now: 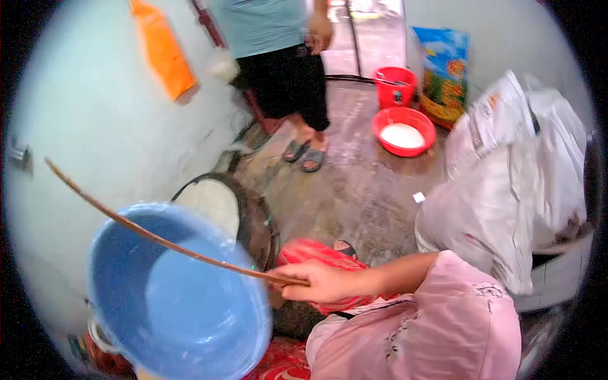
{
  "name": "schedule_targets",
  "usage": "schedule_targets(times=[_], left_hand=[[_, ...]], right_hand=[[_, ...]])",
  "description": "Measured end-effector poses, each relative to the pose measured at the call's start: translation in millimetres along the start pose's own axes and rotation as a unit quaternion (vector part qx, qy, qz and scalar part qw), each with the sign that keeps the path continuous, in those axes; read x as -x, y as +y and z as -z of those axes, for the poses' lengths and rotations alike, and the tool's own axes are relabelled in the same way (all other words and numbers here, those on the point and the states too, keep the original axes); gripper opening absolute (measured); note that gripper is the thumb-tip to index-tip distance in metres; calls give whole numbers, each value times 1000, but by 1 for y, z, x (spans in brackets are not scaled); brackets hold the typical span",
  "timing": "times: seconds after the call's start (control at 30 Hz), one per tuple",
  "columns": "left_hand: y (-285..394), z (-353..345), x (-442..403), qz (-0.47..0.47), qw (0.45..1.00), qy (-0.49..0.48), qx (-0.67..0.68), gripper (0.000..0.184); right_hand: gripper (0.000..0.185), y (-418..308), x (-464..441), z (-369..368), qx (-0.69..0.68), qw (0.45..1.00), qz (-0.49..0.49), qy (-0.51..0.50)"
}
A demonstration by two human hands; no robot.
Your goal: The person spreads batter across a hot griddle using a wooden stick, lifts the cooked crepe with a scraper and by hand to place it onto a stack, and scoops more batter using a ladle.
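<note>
My right hand (320,282) grips one end of a long, thin wooden stick (171,245). The stick slants up to the left, passing above a big blue basin (202,297). Its inside faces me, and only a wet sheen shows there. My left hand does not show; whatever supports the basin is hidden below it. Behind the basin's far rim is a dark round vessel with a pale, flat round surface (212,206).
Ahead stands a person in a light blue top (263,28) and sandals. A red basin (421,147) with white contents and a red bucket (392,96) sit on the wet floor (354,190). Big white sacks (481,209) line the right; an orange cloth (163,54) hangs left.
</note>
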State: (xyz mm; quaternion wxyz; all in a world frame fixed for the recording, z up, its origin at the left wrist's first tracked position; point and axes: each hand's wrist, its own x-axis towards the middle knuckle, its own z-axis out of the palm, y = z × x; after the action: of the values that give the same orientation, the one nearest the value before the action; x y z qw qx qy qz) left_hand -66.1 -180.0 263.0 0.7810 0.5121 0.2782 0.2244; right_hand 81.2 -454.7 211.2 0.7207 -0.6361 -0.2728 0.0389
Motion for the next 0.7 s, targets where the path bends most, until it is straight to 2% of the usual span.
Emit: schedule_targets(times=[0.03,0.07,0.1,0.13,0.17,0.2,0.23,0.3,0.33,0.37,0.4,0.43,0.47,0.5,0.53,0.57,0.6,0.63,0.67,0.7], left_hand=[[-22,-2,-23,62,995,-83,-5,40],[-35,-53,-21,37,992,-120,-33,44],[-39,-81,-16,51,970,-198,-131,50],[-53,-119,-3,52,951,-281,-121,53],[-80,-139,-15,101,934,-327,-104,52],[-95,-161,-14,165,903,-387,-87,56],[-107,-179,-10,227,867,-438,-69,61],[-128,-184,-2,62,864,-480,-137,68],[-123,-179,-5,-6,855,-500,-136,69],[-121,-171,-6,-77,845,-510,-142,69],[-107,-163,-2,-158,851,-475,-160,62],[-99,-149,-12,-168,874,-422,-171,62],[-91,-127,-22,-234,861,-386,-235,58],[-83,-102,-34,-289,839,-345,-306,55],[-81,-75,-47,-349,816,-259,-381,50],[-71,-50,-43,-326,820,-170,-439,48],[-66,-19,-53,-367,798,-85,-471,47],[-70,16,-61,-405,765,-6,-500,45],[-76,52,-66,-377,777,83,-498,46],[-86,89,-68,-347,783,167,-489,46]], right_hand=[[41,-14,12,27,158,986,41,22],[37,-25,23,45,145,984,-36,98],[34,-43,42,54,134,971,-106,165],[32,-29,53,82,138,951,-129,246],[31,-10,61,109,141,924,-153,321],[32,-12,70,130,54,911,-153,379],[43,-16,79,158,82,858,-252,439],[41,33,114,222,92,828,-189,519],[34,44,126,251,222,776,-288,516],[28,70,148,283,251,746,-339,515],[27,102,168,303,226,734,-280,575],[28,136,193,343,247,746,-326,526],[28,134,189,351,234,688,-442,526],[39,156,204,360,102,778,-315,533],[39,185,211,393,117,796,-285,520],[40,210,225,424,213,795,-286,490],[40,230,239,454,362,767,-290,443],[41,249,264,481,529,708,-278,376],[42,262,280,504,683,623,-226,307],[44,280,302,539,830,484,-120,250]])
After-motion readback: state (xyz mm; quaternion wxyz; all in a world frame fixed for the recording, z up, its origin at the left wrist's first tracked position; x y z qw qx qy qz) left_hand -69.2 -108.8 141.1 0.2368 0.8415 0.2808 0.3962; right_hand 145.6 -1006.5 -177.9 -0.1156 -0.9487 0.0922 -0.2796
